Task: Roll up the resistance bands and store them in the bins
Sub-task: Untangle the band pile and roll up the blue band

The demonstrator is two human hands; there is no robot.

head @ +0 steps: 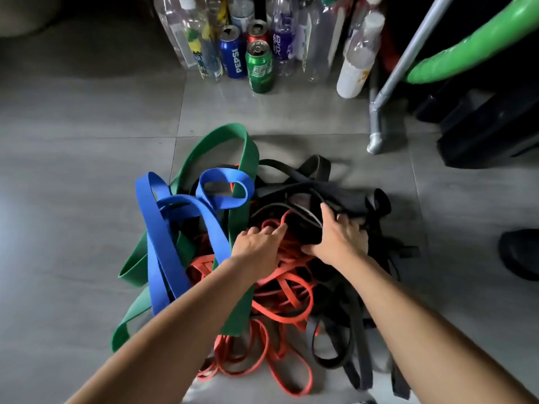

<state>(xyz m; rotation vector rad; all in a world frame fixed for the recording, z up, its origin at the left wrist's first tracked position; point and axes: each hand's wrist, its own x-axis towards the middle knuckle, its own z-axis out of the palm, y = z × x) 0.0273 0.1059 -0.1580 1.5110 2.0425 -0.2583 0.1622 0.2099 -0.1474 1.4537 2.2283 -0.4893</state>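
A tangle of resistance bands [262, 258] lies on a grey tiled floor [73, 176] at the centre and lower centre of the frame, with two bare forearms reaching in from the bottom edge. A wide green band [245, 147] and a wide blue band [157, 228] loop out at the left of the heap. Thin red bands [280, 313] fill the middle, and black bands [309, 176] are massed at the right.

The left hand [259, 243] lies palm down over the red bands, its index finger straight and touching a red loop, and it grips nothing that can be seen. The right hand [339, 237] spreads over the black bands. Its far fingertips sink among them, so whether it grips one cannot be told.

Along the top centre stand clear plastic bottles [180, 33], cut off at the neck by the frame, with a Pepsi can [233, 53], a green can [259, 67] and a red can [256, 30] partly hidden behind it. At upper right a grey metal tube [408, 56] crosses a green tube [466, 39] above black cases [490, 129]. A dark shape [522, 255] at the right edge is too cropped to identify.
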